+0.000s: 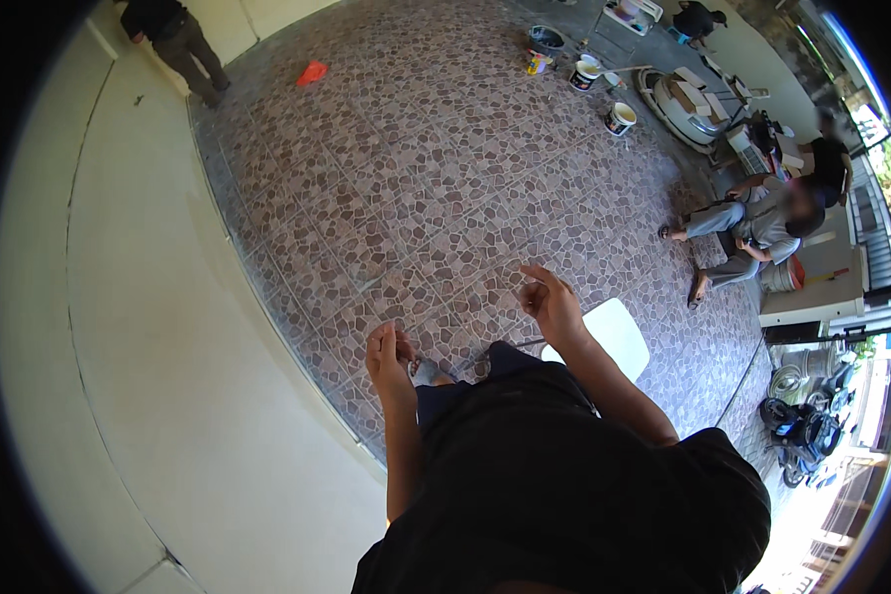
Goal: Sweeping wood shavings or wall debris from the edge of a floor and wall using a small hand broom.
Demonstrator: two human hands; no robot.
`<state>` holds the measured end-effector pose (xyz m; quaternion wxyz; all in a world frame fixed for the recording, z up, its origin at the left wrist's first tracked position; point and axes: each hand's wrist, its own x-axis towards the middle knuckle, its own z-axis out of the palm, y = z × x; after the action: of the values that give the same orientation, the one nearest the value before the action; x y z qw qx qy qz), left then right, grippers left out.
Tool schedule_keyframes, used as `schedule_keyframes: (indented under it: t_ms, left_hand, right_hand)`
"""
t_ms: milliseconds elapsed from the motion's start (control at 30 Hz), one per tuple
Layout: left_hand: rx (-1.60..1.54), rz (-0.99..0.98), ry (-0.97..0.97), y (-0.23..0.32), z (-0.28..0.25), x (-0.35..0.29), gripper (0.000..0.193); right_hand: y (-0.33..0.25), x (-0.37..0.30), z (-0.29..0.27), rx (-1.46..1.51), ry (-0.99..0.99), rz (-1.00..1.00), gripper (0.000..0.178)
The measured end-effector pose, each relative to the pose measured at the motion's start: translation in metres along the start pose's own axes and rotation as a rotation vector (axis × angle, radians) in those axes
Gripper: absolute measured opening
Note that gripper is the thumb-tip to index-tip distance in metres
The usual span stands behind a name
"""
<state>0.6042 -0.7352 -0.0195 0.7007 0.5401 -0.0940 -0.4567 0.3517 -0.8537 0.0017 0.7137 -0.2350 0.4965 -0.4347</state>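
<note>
Beside the pale wall (178, 327) on your left, you are holding both arms out above the patterned tile floor (416, 198). Your left hand (389, 356) is curling loosely and seems to be grasping nothing; your right hand (552, 305) is extending its forefinger, the other fingers folding inward, and it too is showing no object. Near on the right, a white panel (619, 332) with rounded corners, perhaps a stool top, is lying partly behind your right forearm (619, 384); I cannot tell whether the two are touching.

If you are dropping that arm without looking, you could be catching the panel's edge and tipping it, since its support is mostly hiding. If you are swinging left, your knuckles could be scraping the wall. Should you be walking right, a seated person (772, 218) is reaching over the tiles with both legs (728, 269), so inattention would be risking a trip. Far right, a white bucket (620, 120) is standing where a stray kick could be toppling it.
</note>
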Motion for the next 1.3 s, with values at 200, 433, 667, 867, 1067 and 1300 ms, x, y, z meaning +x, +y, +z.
schedule_keyframes:
  t_ms: [200, 433, 667, 867, 1067, 1300]
  left_hand:
    - [0.048, -0.087, -0.08, 0.01, 0.029, 0.061, 0.021]
    - [0.134, -0.143, -0.261, -0.001, 0.109, 0.125, 0.022]
    - [0.228, -0.15, -0.413, -0.036, 0.221, 0.197, 0.02]
    - [0.235, -0.308, -0.448, -0.052, 0.315, 0.227, 0.025]
    - [0.208, -0.329, -0.602, -0.038, 0.33, 0.241, 0.027]
    - [0.18, -0.359, -0.672, -0.007, 0.299, 0.242, 0.026]
  right_hand:
    - [-0.009, 0.024, 0.007, 0.061, 0.074, -0.058, 0.034]
    - [-0.043, 0.085, -0.007, 0.263, 0.194, -0.084, 0.03]
    - [-0.105, 0.188, -0.055, 0.357, 0.2, -0.118, 0.033]
    - [-0.164, 0.234, -0.093, 0.451, 0.267, -0.208, 0.03]
    - [-0.169, 0.231, -0.096, 0.546, 0.32, -0.295, 0.025]
    - [-0.113, 0.162, -0.074, 0.669, 0.428, -0.362, 0.025]
